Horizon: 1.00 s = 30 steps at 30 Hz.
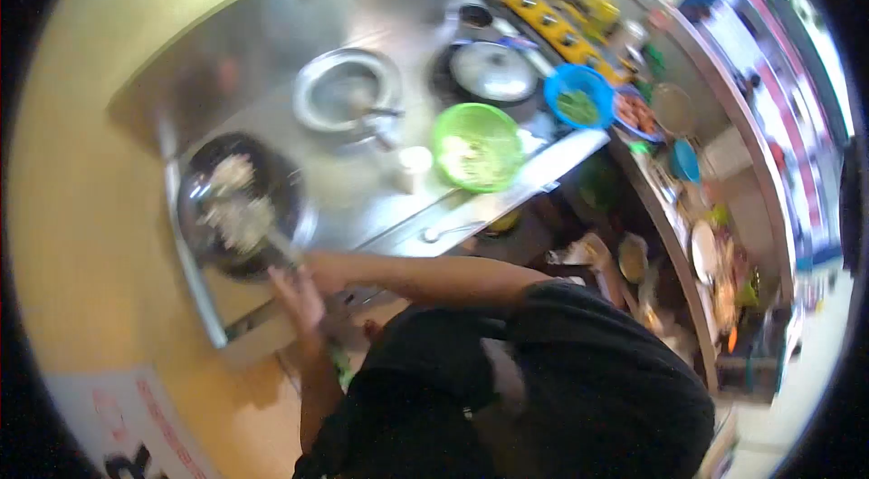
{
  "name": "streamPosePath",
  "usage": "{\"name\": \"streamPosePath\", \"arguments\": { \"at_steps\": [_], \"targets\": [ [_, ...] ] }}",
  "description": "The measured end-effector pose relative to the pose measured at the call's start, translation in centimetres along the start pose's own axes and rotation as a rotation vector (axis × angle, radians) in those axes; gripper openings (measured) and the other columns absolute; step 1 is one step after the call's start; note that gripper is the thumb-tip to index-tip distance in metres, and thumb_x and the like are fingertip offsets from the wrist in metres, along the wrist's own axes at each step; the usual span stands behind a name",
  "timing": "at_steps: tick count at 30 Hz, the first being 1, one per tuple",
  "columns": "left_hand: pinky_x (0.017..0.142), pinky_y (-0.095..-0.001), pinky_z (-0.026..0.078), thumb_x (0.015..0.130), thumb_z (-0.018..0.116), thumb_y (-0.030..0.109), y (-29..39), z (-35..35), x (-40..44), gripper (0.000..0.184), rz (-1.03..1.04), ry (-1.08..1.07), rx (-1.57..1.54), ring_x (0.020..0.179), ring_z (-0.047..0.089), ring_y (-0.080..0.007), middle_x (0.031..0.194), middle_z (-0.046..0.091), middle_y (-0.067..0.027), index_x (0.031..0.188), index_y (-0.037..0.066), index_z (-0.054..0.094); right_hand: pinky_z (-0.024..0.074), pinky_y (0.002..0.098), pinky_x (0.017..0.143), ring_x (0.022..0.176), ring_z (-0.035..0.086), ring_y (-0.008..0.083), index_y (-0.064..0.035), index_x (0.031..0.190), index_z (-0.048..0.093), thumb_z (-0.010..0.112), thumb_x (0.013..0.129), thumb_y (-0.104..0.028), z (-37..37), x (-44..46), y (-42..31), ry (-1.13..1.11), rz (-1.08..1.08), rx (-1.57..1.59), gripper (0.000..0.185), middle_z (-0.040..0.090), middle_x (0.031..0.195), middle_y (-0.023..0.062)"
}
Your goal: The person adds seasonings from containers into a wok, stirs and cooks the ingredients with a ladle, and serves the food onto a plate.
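At the left end of the steel counter, a dark wok (pixel 201 242) holds pale, lumpy food (pixel 243 224) that looks like rice. A spatula (pixel 283 248) reaches into this food, its blade blurred. My right hand (pixel 324 273) is closed around the handle end of the spatula. Just beside it, my left hand (pixel 301 302) is near the wok's front rim with its fingers pointing toward the wok. Blur hides whether those fingers grip the rim, a handle or nothing.
A metal pot (pixel 303 103), a white cup (pixel 415 169) and a green bowl (pixel 520 148) stand right of the wok. Farther back are a lidded pan (pixel 493 71), a blue bowl of greens (pixel 552 90) and a yellow gas stove (pixel 561 35). Cluttered shelves (pixel 751 153) line the right side.
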<state>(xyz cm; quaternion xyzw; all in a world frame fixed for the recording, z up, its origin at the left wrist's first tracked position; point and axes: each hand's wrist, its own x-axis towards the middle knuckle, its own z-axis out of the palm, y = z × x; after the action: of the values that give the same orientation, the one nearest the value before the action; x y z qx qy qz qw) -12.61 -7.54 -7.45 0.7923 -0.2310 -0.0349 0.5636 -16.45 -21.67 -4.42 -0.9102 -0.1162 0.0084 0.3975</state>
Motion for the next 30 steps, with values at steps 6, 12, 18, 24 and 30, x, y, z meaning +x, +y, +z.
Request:
{"name": "streamPosePath", "arguments": {
  "at_steps": [6,12,18,24,30],
  "targets": [
    [0.052,-0.0269,0.042,0.091,0.054,0.024,6.8,9.0,2.3,0.018,-0.935,-0.140,-0.851,0.053,0.042,-0.0112,0.062,0.043,0.0031,0.079,0.012,0.050,0.0481,0.0433,0.071,0.077,0.063,0.0335,-0.0007,0.089,0.066,0.062,0.078,-0.023,-19.4,-21.4,-1.1,0.249,0.121,0.293,0.025,0.064,0.081,0.0211],
    [0.048,-0.0251,0.043,0.088,0.060,0.024,8.2,9.9,3.8,0.017,-0.929,0.048,-0.484,0.049,0.046,-0.0117,0.064,0.047,0.0013,0.082,0.012,0.049,0.0447,0.0402,0.065,0.075,0.057,0.0230,-0.0016,0.087,0.059,0.075,0.072,-0.034,-42.6,-56.2,22.6,1.653,0.974,-0.390,0.039,0.062,0.089,0.0125],
    [0.043,-0.0299,0.045,0.091,0.053,0.019,11.7,9.9,5.3,0.019,-0.759,-0.231,-0.086,0.054,0.055,-0.0168,0.066,0.058,-0.0079,0.082,0.002,0.056,0.0449,0.0391,0.089,0.109,0.054,0.0301,0.0006,0.125,0.047,0.079,0.063,-0.051,-55.1,-62.6,36.2,1.534,1.045,-0.526,0.088,0.054,0.121,0.0198],
    [0.040,-0.0321,0.042,0.079,0.054,0.007,13.3,9.6,4.1,0.008,-0.814,0.021,0.238,0.046,0.052,-0.0172,0.061,0.057,-0.0084,0.082,0.001,0.057,0.0487,0.0384,0.081,0.099,0.058,0.0317,0.0002,0.119,0.052,0.079,0.067,-0.045,-58.7,-68.0,47.8,1.390,0.917,-0.776,0.074,0.058,0.114,0.0205],
    [0.041,-0.0239,0.039,0.091,0.050,0.021,13.2,4.1,3.2,0.028,-0.782,0.039,-0.725,0.051,0.047,-0.0097,0.077,0.054,-0.0051,0.112,0.003,0.052,0.0506,0.0380,0.079,0.094,0.060,0.0313,0.0021,0.119,0.051,0.078,0.071,-0.038,-58.0,-60.5,37.2,1.526,0.752,-0.953,0.068,0.059,0.112,0.0216]
  ]
}}
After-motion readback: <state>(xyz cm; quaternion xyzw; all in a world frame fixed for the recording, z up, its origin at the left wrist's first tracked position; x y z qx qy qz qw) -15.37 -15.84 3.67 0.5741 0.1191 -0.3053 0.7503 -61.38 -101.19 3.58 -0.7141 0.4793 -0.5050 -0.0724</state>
